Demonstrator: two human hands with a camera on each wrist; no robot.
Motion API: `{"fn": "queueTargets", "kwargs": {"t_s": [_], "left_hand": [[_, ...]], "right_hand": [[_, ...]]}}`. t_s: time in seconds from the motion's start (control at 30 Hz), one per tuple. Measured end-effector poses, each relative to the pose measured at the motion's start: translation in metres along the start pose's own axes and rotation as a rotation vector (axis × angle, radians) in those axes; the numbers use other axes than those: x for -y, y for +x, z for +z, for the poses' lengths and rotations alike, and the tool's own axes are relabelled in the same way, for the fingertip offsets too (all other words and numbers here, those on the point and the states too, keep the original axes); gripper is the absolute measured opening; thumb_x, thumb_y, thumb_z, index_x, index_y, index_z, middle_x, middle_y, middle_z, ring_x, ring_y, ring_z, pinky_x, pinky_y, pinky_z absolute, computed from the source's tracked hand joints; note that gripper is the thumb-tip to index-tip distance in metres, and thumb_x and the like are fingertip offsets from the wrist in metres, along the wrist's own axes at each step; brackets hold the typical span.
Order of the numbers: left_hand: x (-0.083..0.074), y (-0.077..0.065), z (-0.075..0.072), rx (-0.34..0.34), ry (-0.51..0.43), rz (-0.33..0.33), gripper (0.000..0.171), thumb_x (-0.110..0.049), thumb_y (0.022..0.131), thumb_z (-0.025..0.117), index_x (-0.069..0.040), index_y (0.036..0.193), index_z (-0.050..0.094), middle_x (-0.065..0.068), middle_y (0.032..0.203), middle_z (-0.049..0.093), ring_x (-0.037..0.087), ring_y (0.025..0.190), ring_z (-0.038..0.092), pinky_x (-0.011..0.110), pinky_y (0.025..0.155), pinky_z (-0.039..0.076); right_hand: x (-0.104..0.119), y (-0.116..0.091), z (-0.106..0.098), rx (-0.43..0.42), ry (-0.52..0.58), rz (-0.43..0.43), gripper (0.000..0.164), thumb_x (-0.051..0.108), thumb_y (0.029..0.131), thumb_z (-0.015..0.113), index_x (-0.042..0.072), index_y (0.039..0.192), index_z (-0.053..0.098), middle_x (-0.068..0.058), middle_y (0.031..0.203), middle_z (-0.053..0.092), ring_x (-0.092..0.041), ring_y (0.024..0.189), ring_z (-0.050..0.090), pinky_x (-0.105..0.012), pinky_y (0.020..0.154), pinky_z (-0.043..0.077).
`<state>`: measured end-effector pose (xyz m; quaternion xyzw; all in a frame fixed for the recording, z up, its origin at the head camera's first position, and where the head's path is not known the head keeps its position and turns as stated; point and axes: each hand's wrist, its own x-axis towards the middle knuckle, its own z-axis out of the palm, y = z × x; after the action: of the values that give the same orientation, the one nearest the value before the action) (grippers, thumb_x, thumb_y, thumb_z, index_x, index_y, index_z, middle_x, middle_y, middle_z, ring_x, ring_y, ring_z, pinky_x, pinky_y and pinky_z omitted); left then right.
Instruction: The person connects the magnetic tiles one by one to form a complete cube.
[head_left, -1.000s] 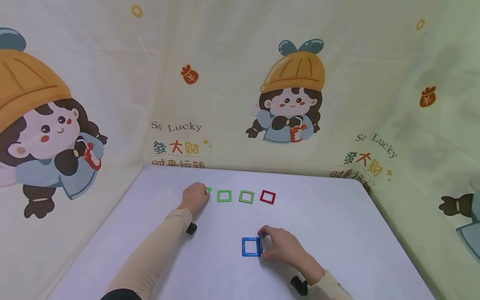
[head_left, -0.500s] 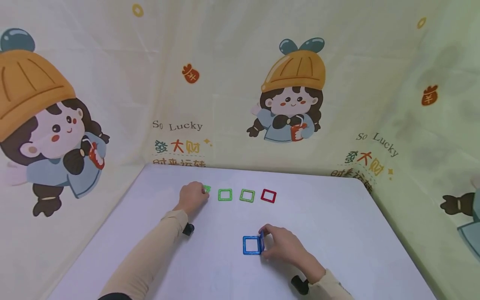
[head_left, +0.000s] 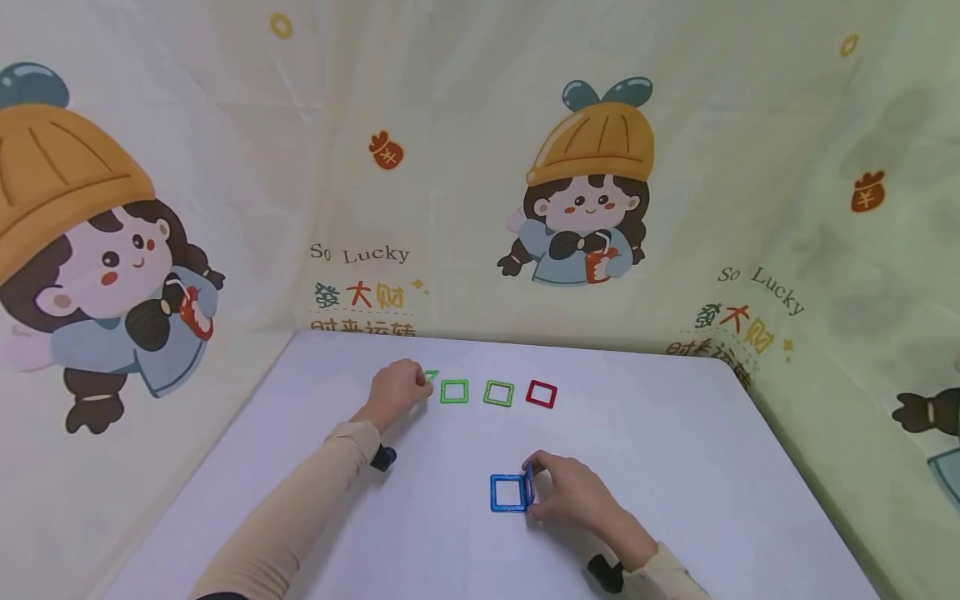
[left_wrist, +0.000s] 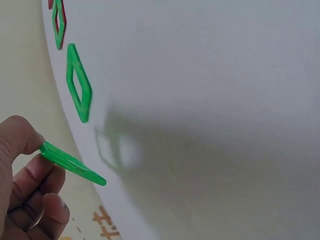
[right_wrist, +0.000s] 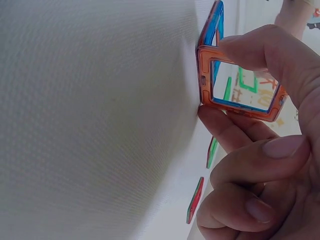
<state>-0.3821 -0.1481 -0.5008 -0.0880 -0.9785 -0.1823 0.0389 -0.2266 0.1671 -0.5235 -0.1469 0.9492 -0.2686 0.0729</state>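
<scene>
In the head view my left hand is at the back of the table, left of a row of square magnetic tiles. It pinches a green magnetic tile between thumb and fingers; the left wrist view has this tile tilted above the tabletop, its shadow below. My right hand, nearer the front, holds a magnetic tile upright, thumb on one edge and fingertips on the opposite one. That tile looks orange in the right wrist view and blue from above. Along its lower edge it meets a blue tile lying flat.
Beside the left hand, a green tile, another green tile and a red tile lie flat in a row on the white table. A printed cloth hangs behind the table's back edge.
My left hand has raised the green tile and moved a little right toward the row. The right hand keeps its hold on the upright tile. The head view has shifted slightly.
</scene>
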Motion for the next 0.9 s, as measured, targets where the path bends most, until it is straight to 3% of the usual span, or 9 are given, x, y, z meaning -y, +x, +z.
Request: {"fn": "queueTargets", "kwargs": {"t_s": [0.23,0.7,0.9], "left_hand": [[-0.012,-0.003,-0.005,0.007,0.007,0.017,0.016,-0.025,0.091,0.074,-0.011,0.082,0.071,0.001,0.083,0.064,0.016,0.071,0.056,0.03,0.063,0.045],[-0.013,-0.003,-0.014,-0.034,0.056,0.069,0.015,-0.024,0.091,0.073,-0.012,0.083,0.074,0.001,0.085,0.064,0.015,0.071,0.056,0.03,0.062,0.047],[-0.01,-0.006,-0.016,-0.069,-0.019,0.055,0.013,-0.022,0.091,0.072,-0.01,0.086,0.074,0.002,0.087,0.067,0.017,0.072,0.057,0.031,0.063,0.047]], "right_hand": [[-0.001,0.0,0.0,0.005,0.005,0.009,0.055,0.019,0.067,0.093,0.019,0.116,0.068,0.002,0.11,0.074,-0.018,0.094,0.06,-0.046,0.087,0.052],[0.002,0.002,-0.001,0.014,0.01,0.025,0.055,0.02,0.068,0.094,0.018,0.117,0.068,0.001,0.11,0.073,-0.019,0.096,0.061,-0.051,0.091,0.053],[0.003,0.002,-0.001,0.017,0.022,0.028,0.056,0.019,0.068,0.094,0.018,0.117,0.068,0.001,0.11,0.073,-0.019,0.096,0.06,-0.051,0.092,0.053]]}}
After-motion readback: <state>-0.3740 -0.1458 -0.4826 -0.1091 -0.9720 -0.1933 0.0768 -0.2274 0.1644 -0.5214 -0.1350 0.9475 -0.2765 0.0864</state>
